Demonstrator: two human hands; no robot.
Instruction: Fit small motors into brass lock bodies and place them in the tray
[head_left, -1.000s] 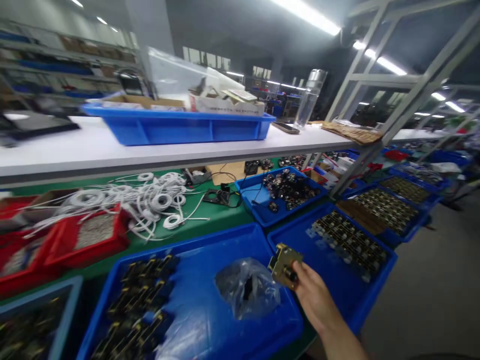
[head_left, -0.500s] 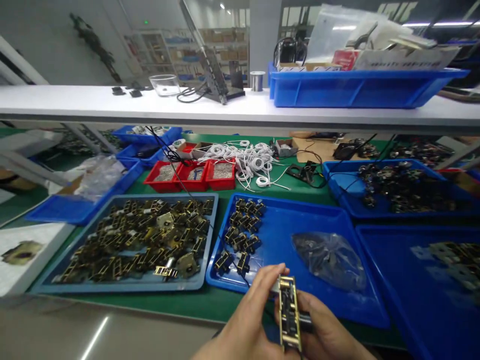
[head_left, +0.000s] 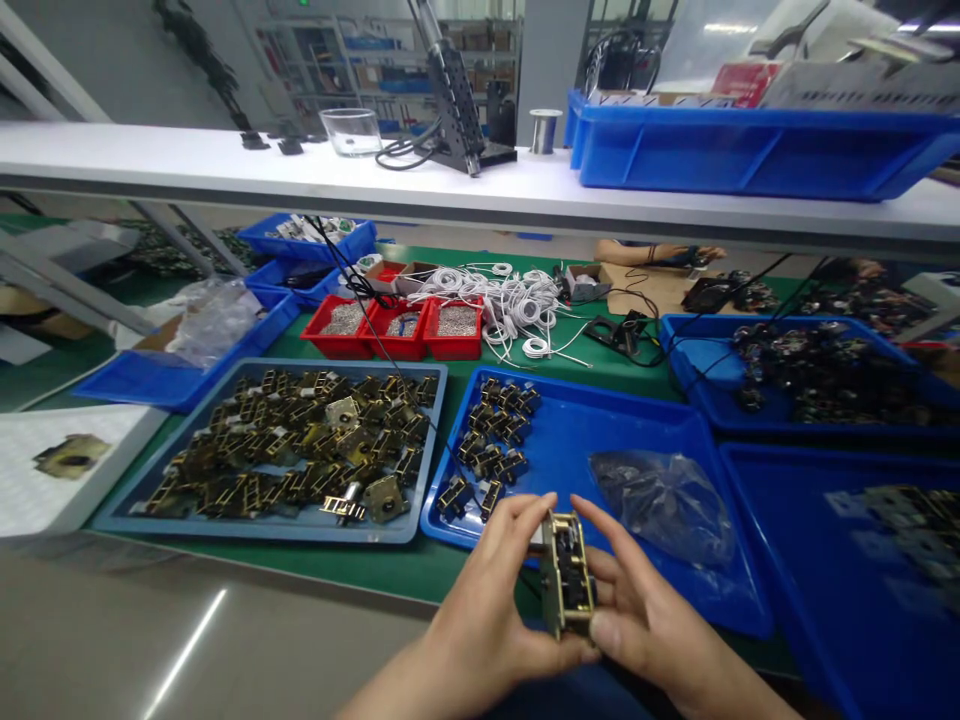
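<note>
Between both hands, over the front edge of the blue tray [head_left: 570, 405], is a brass-framed metal mechanism [head_left: 568, 575] with dark parts inside. My left hand [head_left: 491, 595] grips it from the left, its fingers near the top and its thumb under the lower end. On the other side my right hand [head_left: 649, 610] holds it, thumb at the lower right corner and index finger stretched toward the top. Similar brass-and-black mechanisms [head_left: 495, 430] sit in rows along the left of the blue tray. A clear plastic bag [head_left: 664, 505] lies in the same tray.
To the left, a grey-blue tray [head_left: 262, 530] holds many brass assemblies. Behind are red bins [head_left: 454, 345] and coiled white cables [head_left: 525, 305]. A white shelf [head_left: 262, 180] crosses above with a blue crate [head_left: 750, 150]. Another person's arm [head_left: 637, 253] shows beyond. Thin black cables hang down.
The mechanism has turned in my hands, showing more of its left side plate. My right thumb and index finger have shifted onto its ends. The head view has tilted slightly downward.
</note>
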